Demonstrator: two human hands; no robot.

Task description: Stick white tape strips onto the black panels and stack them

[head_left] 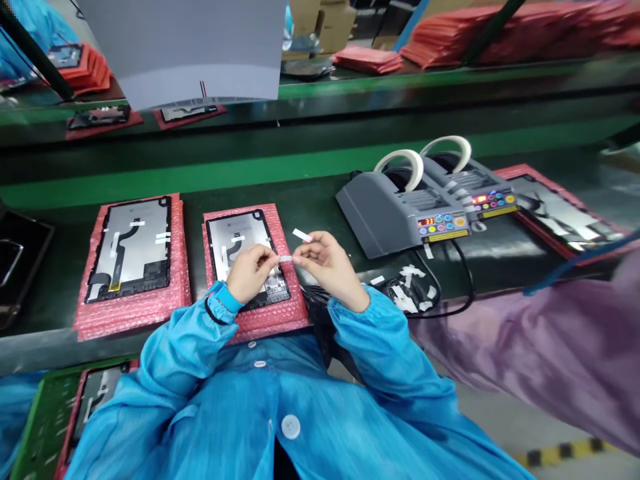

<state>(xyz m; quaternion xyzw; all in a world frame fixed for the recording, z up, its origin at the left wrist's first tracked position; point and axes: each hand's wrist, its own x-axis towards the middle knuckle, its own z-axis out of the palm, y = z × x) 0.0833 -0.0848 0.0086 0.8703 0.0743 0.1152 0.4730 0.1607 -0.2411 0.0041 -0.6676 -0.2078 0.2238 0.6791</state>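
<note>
White strip [285,259], its ends covered, is pinched between the left hand [250,272] and the right hand [330,267] near a tablet panel [257,233], which the left hand partly hides. The right hand apparently also grips a second strip [301,235].

Only legible number: "33" on the red LED display [427,222] of the near tape dispenser [373,203]. One more character sits ahead of it, can't confirm which. Coloured round keys [439,219] beside that display: legends too small. Yellow label strip [445,236] below the keys: dark print, unreadable. Second tape dispenser [456,175], just right of the near one: red readout [481,199] lit, digits washed out. Tablet assembly [253,229] left of the near dispenser: faint print, unreadable. Floor, lower right of the near dispenser: yellow-and-black hazard striping [566,451].
</note>
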